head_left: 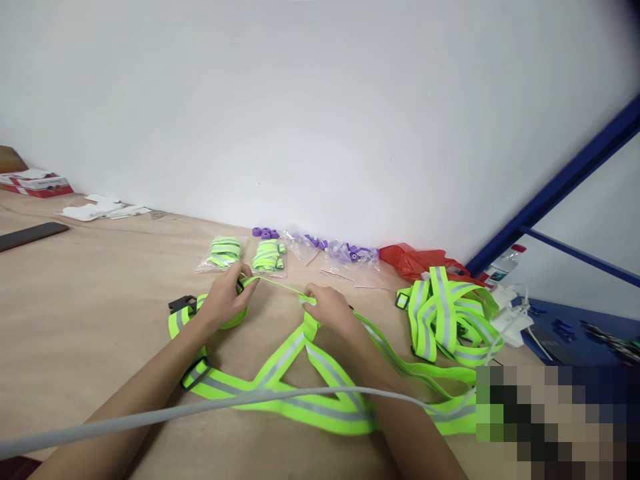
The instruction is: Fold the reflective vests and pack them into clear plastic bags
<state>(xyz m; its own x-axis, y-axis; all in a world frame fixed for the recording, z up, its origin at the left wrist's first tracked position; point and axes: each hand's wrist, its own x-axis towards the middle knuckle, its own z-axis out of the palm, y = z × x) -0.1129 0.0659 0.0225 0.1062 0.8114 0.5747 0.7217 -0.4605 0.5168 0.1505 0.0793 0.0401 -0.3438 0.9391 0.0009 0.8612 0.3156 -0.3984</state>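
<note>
Closest to you, a grey cable runs across the view from 8 o'clock toward 4, passing over both your forearms and the near band of the reflective harness. Take the gap between your hands as the dial's centre, with 12 toward the white wall. That yellow-green harness lies on the tan cloth from 9 round through 6 to 4 o'clock, its V-shaped straps meeting beneath your right hand. Your left hand, at 9, has its grip closed on a strap of it, thumb to fingers; your right, at 3, pinches the strap above the V, its grip closed too. Between them a thin yellow line stretches straight, apparently the strap seen edge-on. Just beyond your left wrist, at 9, sits a black buckle; a black slider is at 8. Toward the wall, one bagged strap pack lies at 10 and a second pack near 11, with purple rolls just behind it. Clear bags holding purple pieces spread from 1 to 2, then red plastic short of 3. At 3, well beyond your right hand, rests a heaped strap bundle, beside a white power adapter. A pixelated patch hides what lies at 4.
</note>
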